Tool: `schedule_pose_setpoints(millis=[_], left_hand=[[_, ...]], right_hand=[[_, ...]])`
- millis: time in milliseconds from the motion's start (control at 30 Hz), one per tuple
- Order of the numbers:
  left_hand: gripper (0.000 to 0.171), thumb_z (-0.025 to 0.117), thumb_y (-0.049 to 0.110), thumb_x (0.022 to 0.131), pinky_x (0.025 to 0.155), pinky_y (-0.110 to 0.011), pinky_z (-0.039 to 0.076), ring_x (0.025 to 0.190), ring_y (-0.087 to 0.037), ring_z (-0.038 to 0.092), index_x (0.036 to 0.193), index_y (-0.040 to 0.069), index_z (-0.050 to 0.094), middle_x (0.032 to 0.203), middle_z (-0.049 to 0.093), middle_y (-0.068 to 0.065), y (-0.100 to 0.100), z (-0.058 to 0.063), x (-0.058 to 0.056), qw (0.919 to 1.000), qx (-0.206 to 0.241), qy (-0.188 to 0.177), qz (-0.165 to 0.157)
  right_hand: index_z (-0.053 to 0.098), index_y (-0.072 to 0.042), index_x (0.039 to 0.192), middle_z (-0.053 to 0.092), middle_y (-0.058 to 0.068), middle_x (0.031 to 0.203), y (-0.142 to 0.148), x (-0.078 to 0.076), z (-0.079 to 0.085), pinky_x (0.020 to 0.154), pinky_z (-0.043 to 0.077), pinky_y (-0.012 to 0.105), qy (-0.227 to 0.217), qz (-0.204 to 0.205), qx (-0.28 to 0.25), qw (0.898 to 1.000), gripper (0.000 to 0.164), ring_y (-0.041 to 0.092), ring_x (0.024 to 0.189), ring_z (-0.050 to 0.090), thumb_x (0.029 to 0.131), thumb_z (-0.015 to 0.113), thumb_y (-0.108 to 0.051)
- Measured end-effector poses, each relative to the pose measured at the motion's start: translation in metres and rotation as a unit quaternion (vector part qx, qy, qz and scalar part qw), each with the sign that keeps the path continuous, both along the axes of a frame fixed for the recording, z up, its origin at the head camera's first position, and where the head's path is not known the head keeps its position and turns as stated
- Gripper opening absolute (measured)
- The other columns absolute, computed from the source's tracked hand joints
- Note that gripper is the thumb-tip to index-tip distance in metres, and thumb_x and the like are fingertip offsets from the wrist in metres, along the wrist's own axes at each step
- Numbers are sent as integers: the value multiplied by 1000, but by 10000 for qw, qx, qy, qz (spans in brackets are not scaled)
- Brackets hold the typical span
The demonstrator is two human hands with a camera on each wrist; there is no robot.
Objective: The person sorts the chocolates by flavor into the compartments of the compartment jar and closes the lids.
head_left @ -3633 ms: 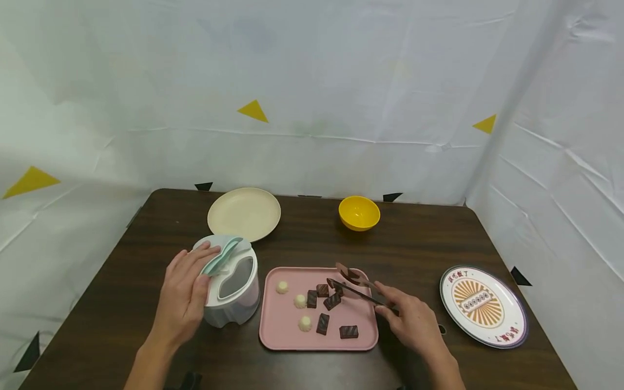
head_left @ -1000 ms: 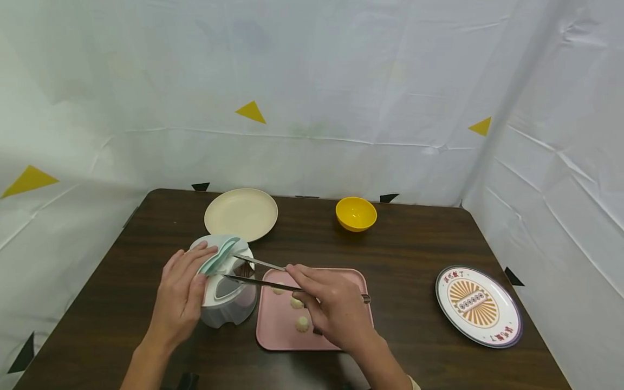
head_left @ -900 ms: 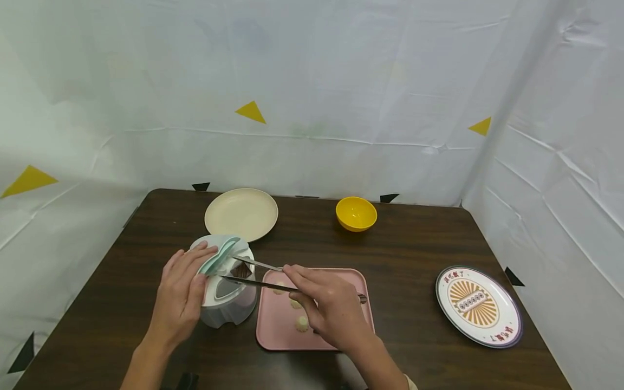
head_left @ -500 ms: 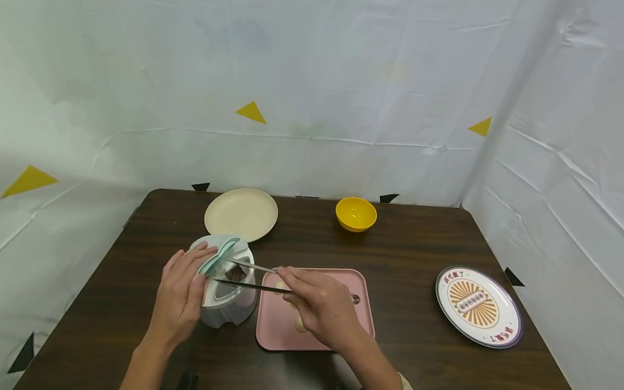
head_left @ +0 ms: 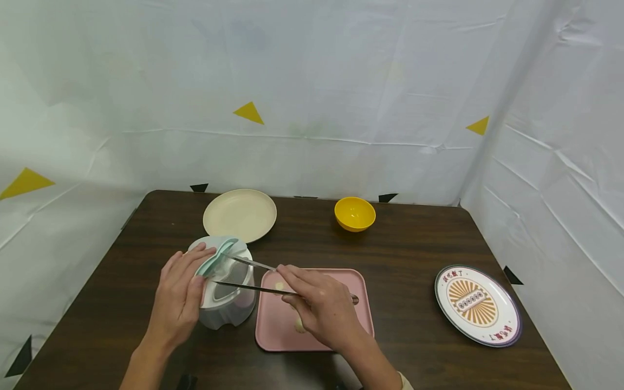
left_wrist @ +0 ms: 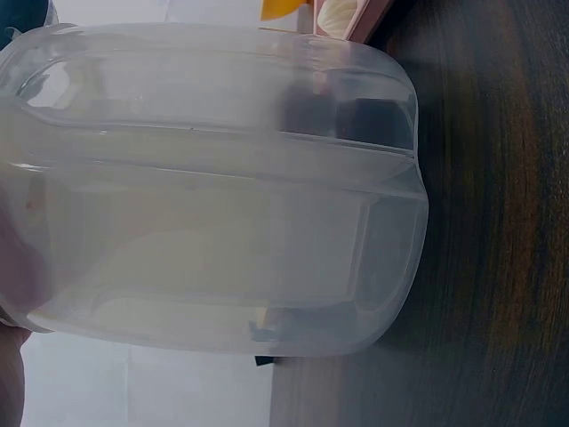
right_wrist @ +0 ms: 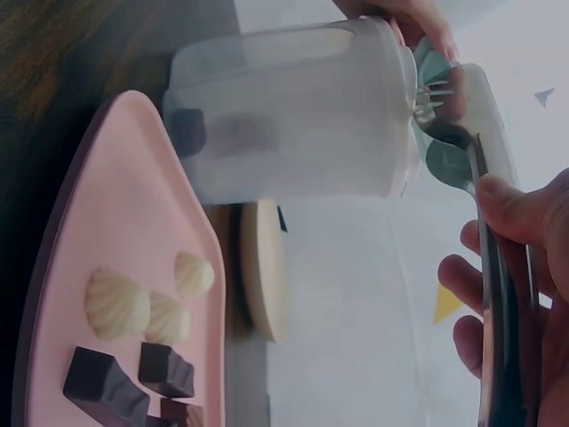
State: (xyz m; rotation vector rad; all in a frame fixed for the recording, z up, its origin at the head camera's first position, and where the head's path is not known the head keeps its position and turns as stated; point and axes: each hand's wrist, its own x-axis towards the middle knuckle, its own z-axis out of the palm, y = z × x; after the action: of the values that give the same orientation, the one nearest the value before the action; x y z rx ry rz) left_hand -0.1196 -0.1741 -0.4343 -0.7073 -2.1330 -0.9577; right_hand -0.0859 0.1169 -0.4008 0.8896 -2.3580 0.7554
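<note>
My left hand (head_left: 177, 292) grips the raised mint-green flap (head_left: 216, 260) on the lid of a translucent container (head_left: 226, 314), thumb on the near side. My right hand (head_left: 324, 303) holds metal serving tongs (head_left: 258, 288) with one fork end and one spoon end. Their ends are spread over the lid's opening with nothing between them. Through the container wall in the right wrist view, a dark chocolate (right_wrist: 188, 132) shows near the bottom, with a blurred brown shape above it. On the pink tray (head_left: 270, 338) lie white candies (right_wrist: 117, 302) and chocolates (right_wrist: 102, 382), partly hidden by my right hand.
A cream plate (head_left: 240, 215) stands behind the container, and a yellow bowl (head_left: 355, 214) sits at the back of the dark wooden table (head_left: 409, 260). A patterned plate (head_left: 478, 306) is at the right. White sheeting (head_left: 312, 70) surrounds the table.
My right hand has carried the tongs from the tray to the container's opening. The chocolate seen between their ends half a second ago is gone from there. My left hand stays on the flap.
</note>
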Motion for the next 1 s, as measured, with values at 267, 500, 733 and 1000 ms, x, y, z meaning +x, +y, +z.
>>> schedule_pose_setpoints(millis=[267, 500, 733, 1000], left_hand=[[40, 42, 19, 97, 111, -53, 19, 129, -34, 50, 126, 6, 64, 128, 63, -11, 0, 0, 0, 10000, -36, -66, -9], [40, 42, 18, 96, 111, -53, 19, 128, -34, 50, 125, 5, 65, 127, 63, -11, 1, 1, 1, 10000, 1, -67, 20], [39, 42, 17, 95, 111, -54, 19, 128, -34, 50, 124, 5, 65, 126, 64, -12, 2, 1, 1, 10000, 41, -55, 6], [39, 44, 14, 93, 111, -53, 20, 127, -35, 51, 123, 5, 66, 125, 64, -12, 2, -1, 0, 9999, 119, 12, 50]], right_hand=[[55, -20, 142, 60, -5, 134, 8, 0, 0, 88, 51, 32, -237, -43, 11, 9997, 60, 11, 109, 64, 85, 77, -20], [54, -21, 142, 60, -5, 134, 32, -1, -2, 79, 53, 34, -403, -515, -79, 9978, 66, 9, 82, 64, 82, 80, -21], [55, -23, 141, 62, -4, 133, 68, 0, -13, 69, 55, 35, -1037, -1367, -106, 9851, 65, 12, 98, 68, 82, 80, -21], [58, -23, 139, 67, -3, 122, 100, 2, -34, 60, 43, 32, -1871, -1960, 327, 9620, 60, 12, 76, 60, 83, 79, -24]])
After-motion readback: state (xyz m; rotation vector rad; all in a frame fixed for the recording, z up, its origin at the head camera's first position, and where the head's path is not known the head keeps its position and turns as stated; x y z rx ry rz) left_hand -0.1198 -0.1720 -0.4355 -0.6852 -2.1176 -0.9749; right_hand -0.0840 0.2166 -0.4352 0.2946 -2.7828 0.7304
